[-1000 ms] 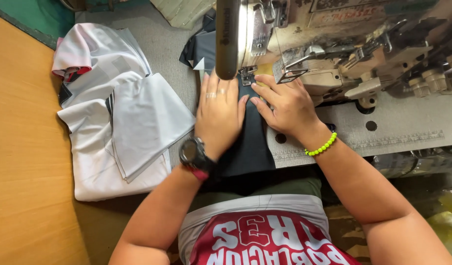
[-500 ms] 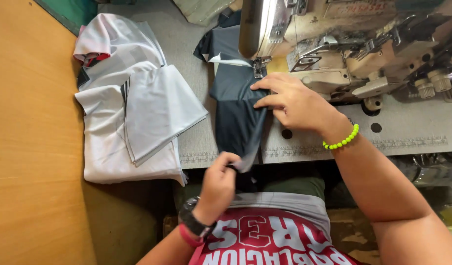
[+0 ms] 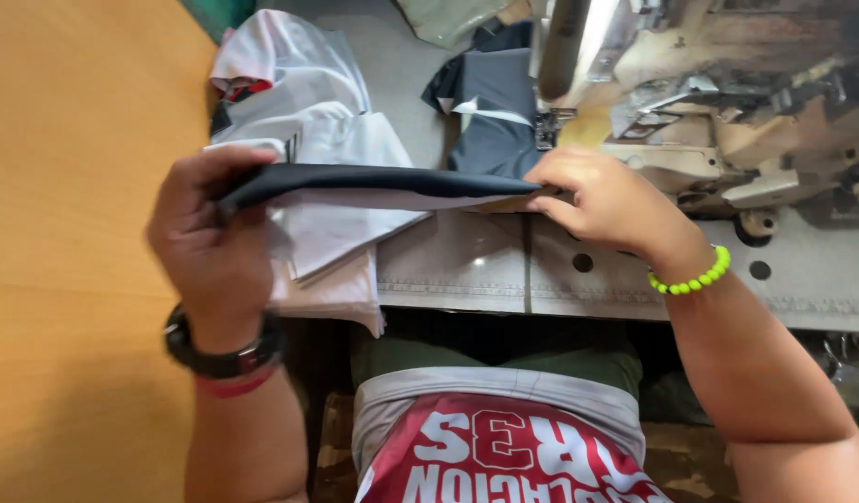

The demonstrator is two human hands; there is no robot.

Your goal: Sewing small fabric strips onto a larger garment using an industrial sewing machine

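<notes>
Lifted leftward since half a second ago, the dark folded fabric strip [image 3: 374, 183] is pinched taut between left hand [image 3: 213, 240] and right hand [image 3: 608, 200] beside the grey sewing machine [image 3: 728, 102], apparently being aligned before feeding.

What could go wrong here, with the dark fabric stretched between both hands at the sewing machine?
1. The right hand pinches the dark fabric close to the presser foot; fingers may stray toward the needle area.
2. The left hand lifts the strip taut over the pile of white pieces; it might drag or topple them.
3. Pulling sideways could tug the cloth askew under the foot.
</notes>
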